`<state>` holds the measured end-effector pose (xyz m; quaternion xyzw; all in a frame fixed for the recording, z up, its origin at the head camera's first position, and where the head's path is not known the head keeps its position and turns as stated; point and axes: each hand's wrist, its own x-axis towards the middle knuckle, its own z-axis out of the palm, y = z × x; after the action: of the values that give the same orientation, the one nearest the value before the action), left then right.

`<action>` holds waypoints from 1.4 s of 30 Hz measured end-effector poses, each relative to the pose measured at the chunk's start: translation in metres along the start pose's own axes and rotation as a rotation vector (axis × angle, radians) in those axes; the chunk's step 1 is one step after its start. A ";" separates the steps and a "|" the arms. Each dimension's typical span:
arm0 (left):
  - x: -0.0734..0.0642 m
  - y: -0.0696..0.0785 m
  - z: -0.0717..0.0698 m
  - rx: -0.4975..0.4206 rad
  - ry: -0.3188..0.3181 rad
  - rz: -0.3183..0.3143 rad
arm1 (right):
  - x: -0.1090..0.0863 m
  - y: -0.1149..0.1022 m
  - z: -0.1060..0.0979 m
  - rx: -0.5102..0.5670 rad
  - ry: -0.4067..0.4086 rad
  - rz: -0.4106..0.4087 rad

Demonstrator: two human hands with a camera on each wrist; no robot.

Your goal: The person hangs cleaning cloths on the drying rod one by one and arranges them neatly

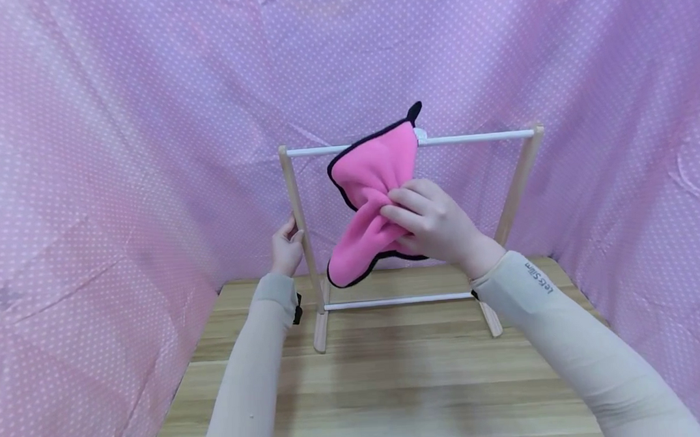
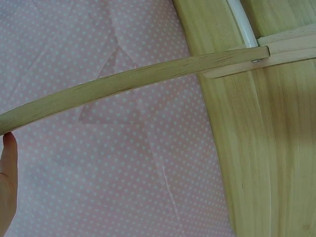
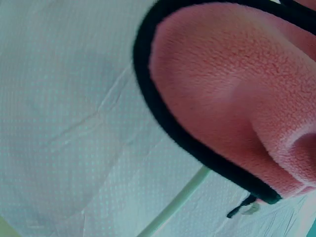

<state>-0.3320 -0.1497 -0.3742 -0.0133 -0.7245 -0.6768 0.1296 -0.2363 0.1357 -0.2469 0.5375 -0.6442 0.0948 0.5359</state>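
Note:
In the head view my right hand (image 1: pixel 438 221) pinches the middle of a pink towel (image 1: pixel 377 158) with black edging, bunching it into folds. A black loop (image 1: pixel 415 113) sticks up from its top corner. The towel is in front of the upper bar of a wooden drying rack (image 1: pixel 515 185). At the rack's left post, my left hand (image 1: pixel 287 247) holds on with thumb and fingers; only one digit (image 2: pixel 9 168) shows in the left wrist view. The pink fleece (image 3: pixel 222 84) fills much of the right wrist view, where the right hand is hidden.
White upper (image 1: pixel 481 137) and lower (image 1: pixel 400 302) bars join the rack's posts. A pale, partly hidden piece (image 1: pixel 420 134) is at the upper bar beside the towel. The rack stands on a wood-grain table (image 1: pixel 422 385), with pink dotted cloth (image 1: pixel 174 89) around it.

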 end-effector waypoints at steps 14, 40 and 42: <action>0.002 -0.003 0.004 -0.014 0.001 0.017 | -0.002 0.045 0.016 -0.077 0.045 0.036; 0.001 -0.003 0.004 0.007 -0.008 0.035 | -0.026 0.098 0.007 -0.223 -0.477 0.614; -0.001 -0.002 0.004 0.018 -0.008 0.027 | -0.027 0.100 0.006 -0.241 -0.532 0.650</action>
<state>-0.3319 -0.1457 -0.3771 -0.0245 -0.7309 -0.6684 0.1359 -0.3231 0.1877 -0.2256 0.2462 -0.9019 0.0412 0.3524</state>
